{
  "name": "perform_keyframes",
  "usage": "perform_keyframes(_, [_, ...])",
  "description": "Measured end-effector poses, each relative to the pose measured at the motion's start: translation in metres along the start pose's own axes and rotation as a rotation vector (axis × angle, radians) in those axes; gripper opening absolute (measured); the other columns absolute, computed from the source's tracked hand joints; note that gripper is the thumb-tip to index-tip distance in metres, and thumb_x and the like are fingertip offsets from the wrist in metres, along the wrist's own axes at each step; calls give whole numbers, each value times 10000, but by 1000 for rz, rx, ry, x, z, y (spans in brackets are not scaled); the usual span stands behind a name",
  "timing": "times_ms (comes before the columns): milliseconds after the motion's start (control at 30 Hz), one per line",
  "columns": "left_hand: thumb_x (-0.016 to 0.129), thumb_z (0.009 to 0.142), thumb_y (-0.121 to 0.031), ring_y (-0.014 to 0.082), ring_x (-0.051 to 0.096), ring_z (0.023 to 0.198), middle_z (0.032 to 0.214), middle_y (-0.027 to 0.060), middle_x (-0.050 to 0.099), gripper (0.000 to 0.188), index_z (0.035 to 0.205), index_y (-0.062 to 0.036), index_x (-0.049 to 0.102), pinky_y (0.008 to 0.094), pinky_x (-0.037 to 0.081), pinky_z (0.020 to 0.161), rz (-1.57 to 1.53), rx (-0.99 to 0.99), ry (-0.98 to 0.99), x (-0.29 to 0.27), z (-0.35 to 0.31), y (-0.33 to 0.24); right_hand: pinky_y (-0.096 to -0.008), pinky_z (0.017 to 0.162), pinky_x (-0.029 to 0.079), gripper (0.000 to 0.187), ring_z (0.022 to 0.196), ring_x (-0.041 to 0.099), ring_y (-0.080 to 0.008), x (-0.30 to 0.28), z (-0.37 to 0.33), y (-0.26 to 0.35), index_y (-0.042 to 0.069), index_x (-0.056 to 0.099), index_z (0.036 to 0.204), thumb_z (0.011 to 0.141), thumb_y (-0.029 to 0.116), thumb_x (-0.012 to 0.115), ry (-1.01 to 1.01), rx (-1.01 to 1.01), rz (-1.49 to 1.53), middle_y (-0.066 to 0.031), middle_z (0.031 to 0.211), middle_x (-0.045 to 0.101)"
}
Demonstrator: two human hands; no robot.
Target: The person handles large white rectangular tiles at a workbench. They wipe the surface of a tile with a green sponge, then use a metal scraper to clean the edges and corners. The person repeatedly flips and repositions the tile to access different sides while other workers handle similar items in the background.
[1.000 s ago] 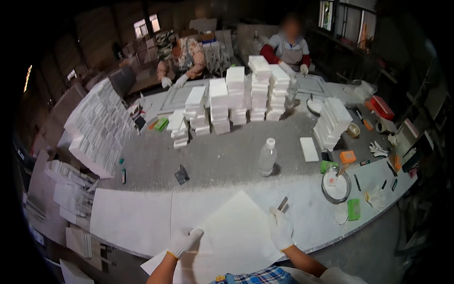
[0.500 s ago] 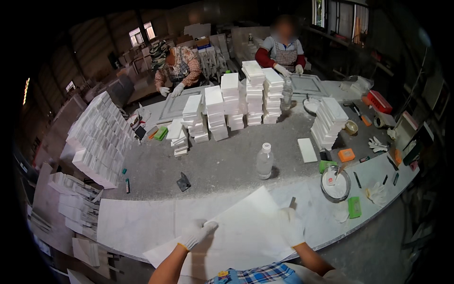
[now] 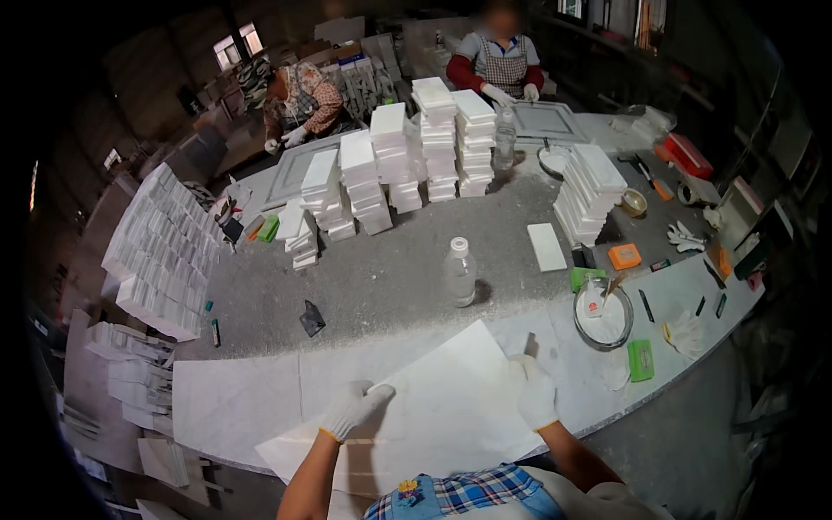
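Note:
A large, thin white slab (image 3: 442, 390) lies tilted across the near edge of the pale stone worktop, one corner pointing away from me. My left hand (image 3: 357, 407), in a white glove, is closed on its left edge, the thumb on top. On the right edge is my gloved right hand (image 3: 533, 392), its fingers closed and partly hidden. A narrow grey strip (image 3: 530, 345) shows just beyond that hand; whether the hand holds it, I cannot tell. A clear plastic bottle (image 3: 460, 273) with a white cap stands beyond the slab.
Stacks of white tiles (image 3: 387, 156) line the far side, with a bigger pile (image 3: 165, 251) at left. To the right are a bowl of white paste (image 3: 604, 319), a green block (image 3: 640, 360), an orange box (image 3: 624, 256) and gloves (image 3: 685, 238). Two people (image 3: 503, 61) work across the table.
The whole view has shifted, so the table's things sit higher and further left. Both my hands stay on the slab. The far-left person's hands have moved off the grey panel.

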State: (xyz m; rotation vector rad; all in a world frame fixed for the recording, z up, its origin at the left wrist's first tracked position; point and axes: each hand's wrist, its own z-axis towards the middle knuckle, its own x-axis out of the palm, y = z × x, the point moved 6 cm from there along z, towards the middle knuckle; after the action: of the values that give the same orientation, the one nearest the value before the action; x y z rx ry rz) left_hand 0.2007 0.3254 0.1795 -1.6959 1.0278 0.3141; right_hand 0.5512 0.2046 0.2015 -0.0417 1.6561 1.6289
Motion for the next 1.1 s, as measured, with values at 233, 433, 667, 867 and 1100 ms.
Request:
perform_keyframes(233, [643,896,-495,105,525,647,668,9,608,530,864,29,711,307,443,598,51,-40,-14,-6,-4,12,-450,764,509,268,876,663,-369,21,14,4,127,674,1046,922,354,604,233,40,72,-139,954,701])
perform_keyframes(433, [572,902,-557,215,668,779,808,132,713,586,948,8,722,371,511,717,170,-64,-30,-7,-4,-36,-422,689,503,278,778,668,-338,15,21,0,91,680,1007,917,351,639,186,22,131,-150,840,684])
perform_keyframes(667, [556,843,-681,385,687,801,820,220,694,674,947,-28,684,434,512,724,331,113,-175,20,12,-148,-463,736,501,284,859,659,-374,13,16,4,100,674,1010,927,364,612,241,77,87,-152,945,696])
perform_keyframes(867, [548,825,-726,385,685,772,771,207,687,705,901,-38,686,449,510,697,305,154,-180,38,13,-159,-458,705,505,265,826,658,-378,4,11,17,99,684,975,923,351,624,136,51,92,-155,928,690])
perform_keyframes(1100, [586,815,-717,362,688,780,805,207,694,701,892,-29,700,421,514,696,292,121,-65,45,2,-165,-368,656,512,241,716,666,-298,-1,-12,0,39,700,980,913,269,675,53,24,36,-162,777,671])
